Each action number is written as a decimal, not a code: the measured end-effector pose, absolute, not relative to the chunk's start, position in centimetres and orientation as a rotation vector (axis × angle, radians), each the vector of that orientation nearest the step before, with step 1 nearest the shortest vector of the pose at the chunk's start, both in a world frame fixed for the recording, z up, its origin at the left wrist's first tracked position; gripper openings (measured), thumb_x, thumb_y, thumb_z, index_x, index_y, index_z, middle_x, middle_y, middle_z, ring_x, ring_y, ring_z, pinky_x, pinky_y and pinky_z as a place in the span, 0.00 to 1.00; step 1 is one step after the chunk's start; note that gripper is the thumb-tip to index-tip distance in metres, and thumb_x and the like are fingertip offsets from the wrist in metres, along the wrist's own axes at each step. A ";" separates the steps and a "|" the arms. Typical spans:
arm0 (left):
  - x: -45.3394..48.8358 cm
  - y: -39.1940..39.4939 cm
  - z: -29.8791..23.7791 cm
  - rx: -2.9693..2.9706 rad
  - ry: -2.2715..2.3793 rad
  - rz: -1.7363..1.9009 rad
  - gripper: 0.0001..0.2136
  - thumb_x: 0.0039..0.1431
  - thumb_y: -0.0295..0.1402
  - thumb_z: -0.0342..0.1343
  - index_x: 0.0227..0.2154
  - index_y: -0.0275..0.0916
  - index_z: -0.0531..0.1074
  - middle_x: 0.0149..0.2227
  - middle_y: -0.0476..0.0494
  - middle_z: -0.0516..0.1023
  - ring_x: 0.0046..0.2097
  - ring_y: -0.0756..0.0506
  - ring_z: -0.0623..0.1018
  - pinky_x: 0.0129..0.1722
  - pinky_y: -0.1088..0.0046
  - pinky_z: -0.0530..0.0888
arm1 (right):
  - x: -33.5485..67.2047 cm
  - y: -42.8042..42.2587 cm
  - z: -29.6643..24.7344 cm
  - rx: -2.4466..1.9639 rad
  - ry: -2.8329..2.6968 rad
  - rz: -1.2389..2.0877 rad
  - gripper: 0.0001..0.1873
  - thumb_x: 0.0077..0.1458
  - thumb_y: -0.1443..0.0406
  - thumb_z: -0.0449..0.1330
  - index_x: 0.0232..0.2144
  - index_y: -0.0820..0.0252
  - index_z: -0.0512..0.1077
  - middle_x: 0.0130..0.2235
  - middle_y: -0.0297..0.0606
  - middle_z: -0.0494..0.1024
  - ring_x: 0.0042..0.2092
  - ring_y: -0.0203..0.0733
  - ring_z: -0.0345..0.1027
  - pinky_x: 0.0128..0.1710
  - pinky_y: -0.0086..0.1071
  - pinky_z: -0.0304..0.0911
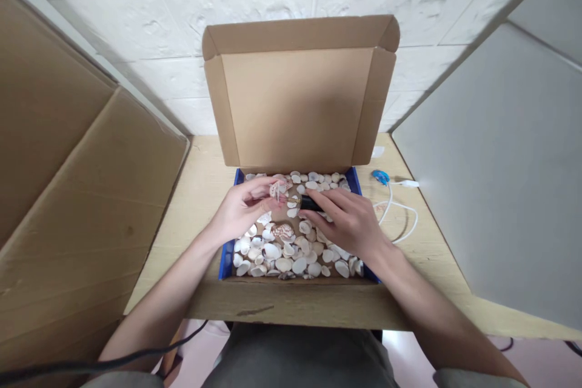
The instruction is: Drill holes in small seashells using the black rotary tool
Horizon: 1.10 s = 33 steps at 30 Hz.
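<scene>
My left hand (248,205) is closed, pinching a pale pinkish seashell (276,189) between thumb and fingers. My right hand (348,218) grips a black cylindrical tool (311,203) with a thin brass-coloured front end, which looks like a small hand drill. The tool's tip points left at the shell; whether the two touch I cannot make out. Both hands are above an open cardboard box (297,100) with blue sides, its lid standing up at the back. Several white and cream shells (284,264) lie in the box, and a brown-and-white patterned shell (284,231) sits near its middle.
Right of the box, a white cable (414,218) with a blue tie (381,177) and a white plug (410,183) lies on the wooden table (177,194). A cardboard panel (113,194) stands at the left, a grey-white panel (500,163) at the right, and a white brick-patterned wall (150,24) behind.
</scene>
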State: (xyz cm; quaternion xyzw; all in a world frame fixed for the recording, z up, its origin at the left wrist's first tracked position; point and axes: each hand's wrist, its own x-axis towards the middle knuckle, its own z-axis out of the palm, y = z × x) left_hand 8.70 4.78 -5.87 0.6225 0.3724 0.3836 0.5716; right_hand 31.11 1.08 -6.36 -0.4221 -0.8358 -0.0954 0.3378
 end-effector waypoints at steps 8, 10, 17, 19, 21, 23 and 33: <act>8.3 5.0 -6.0 1.358 0.865 0.893 0.16 0.54 0.33 0.63 0.46 0.38 0.75 0.41 0.40 0.82 0.37 0.47 0.82 0.38 0.72 0.80 | 31.2 1.0 -6.2 -1.155 -2.122 -0.300 0.16 0.56 0.61 0.61 0.45 0.66 0.71 0.33 0.38 0.79 0.33 0.37 0.70 0.31 0.29 0.63; 8.4 5.0 -6.1 1.349 0.871 0.900 0.17 0.54 0.34 0.64 0.46 0.38 0.75 0.41 0.40 0.82 0.37 0.46 0.82 0.38 0.71 0.80 | 31.1 1.0 -6.3 -1.159 -2.129 -0.292 0.17 0.57 0.61 0.61 0.45 0.66 0.71 0.33 0.38 0.79 0.33 0.37 0.70 0.31 0.29 0.63; 8.7 5.0 -5.8 1.293 0.872 0.907 0.13 0.55 0.34 0.62 0.42 0.36 0.76 0.37 0.41 0.83 0.36 0.45 0.82 0.36 0.69 0.81 | 30.8 0.9 -6.3 -1.184 -2.153 -0.270 0.18 0.57 0.62 0.60 0.47 0.68 0.70 0.33 0.39 0.79 0.34 0.39 0.69 0.32 0.31 0.64; 8.7 5.0 -5.7 1.305 0.867 0.911 0.11 0.53 0.33 0.63 0.40 0.36 0.76 0.34 0.42 0.83 0.36 0.45 0.82 0.36 0.71 0.81 | 30.8 0.8 -6.2 -1.180 -2.165 -0.257 0.18 0.58 0.62 0.59 0.47 0.69 0.70 0.34 0.40 0.78 0.35 0.40 0.69 0.32 0.32 0.64; 8.7 5.0 -5.6 1.337 0.865 0.913 0.10 0.52 0.33 0.64 0.38 0.36 0.76 0.34 0.43 0.83 0.35 0.46 0.82 0.36 0.73 0.80 | 30.7 0.8 -6.2 -1.168 -2.178 -0.239 0.18 0.58 0.63 0.58 0.48 0.69 0.69 0.34 0.40 0.78 0.35 0.40 0.69 0.33 0.32 0.65; 8.7 5.0 -5.5 1.379 0.868 0.908 0.09 0.51 0.32 0.65 0.36 0.35 0.77 0.33 0.43 0.83 0.33 0.47 0.82 0.35 0.74 0.79 | 30.8 0.8 -6.2 -1.145 -2.193 -0.217 0.18 0.59 0.63 0.57 0.48 0.70 0.69 0.34 0.41 0.78 0.35 0.40 0.69 0.34 0.32 0.65; 8.1 5.1 -5.6 1.549 0.876 0.873 0.07 0.53 0.33 0.63 0.35 0.36 0.79 0.35 0.40 0.83 0.34 0.47 0.82 0.34 0.77 0.77 | 31.3 0.8 -5.6 -1.056 -2.248 -0.269 0.16 0.60 0.61 0.57 0.48 0.64 0.69 0.31 0.35 0.75 0.32 0.35 0.66 0.30 0.30 0.61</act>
